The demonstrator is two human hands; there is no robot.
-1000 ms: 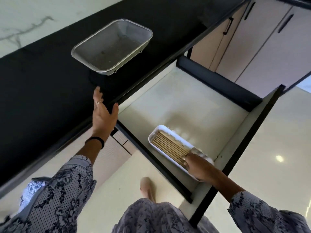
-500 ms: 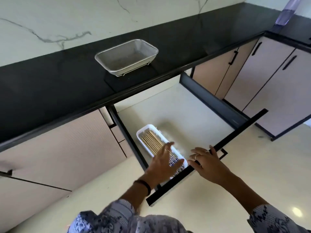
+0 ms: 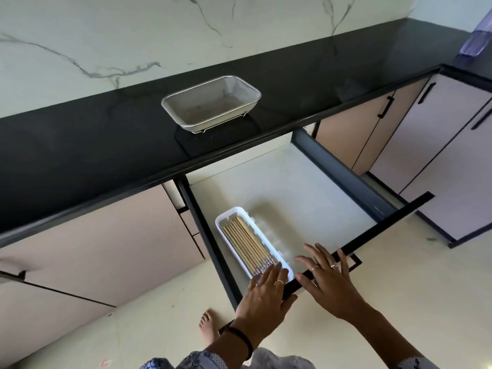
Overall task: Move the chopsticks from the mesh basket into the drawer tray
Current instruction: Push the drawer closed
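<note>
While both hands reach over the near edge of the open drawer [image 3: 306, 187], neither grips anything. Left hand [image 3: 266, 291]: palm down, fingers straight and together, tips over the near end of the white tray [image 3: 222, 230]; whether they touch the chopsticks [image 3: 246, 243] cannot be told. Ring on one finger, dark band on the wrist. Right hand [image 3: 328, 278]: fingers spread and straight, laid across the black front rail [image 3: 372, 230] of the drawer, fingertips reaching past it over the drawer floor; rings on two fingers. Hands close together, not touching.

Chopsticks lie side by side in the tray, pale wooden shafts running far-left to near-right, patterned ends nearest the left hand. Tray sits at the near left of the drawer, just beside its left wall.

Mesh basket [image 3: 211, 102] stands on short wire feet on the black countertop [image 3: 80, 145], far from the hands, with no chopsticks in it. Marble-veined wall behind. Pale cabinet doors [image 3: 439, 145] with black handles at right. Bare foot [image 3: 207, 326] on the floor below the left forearm.
</note>
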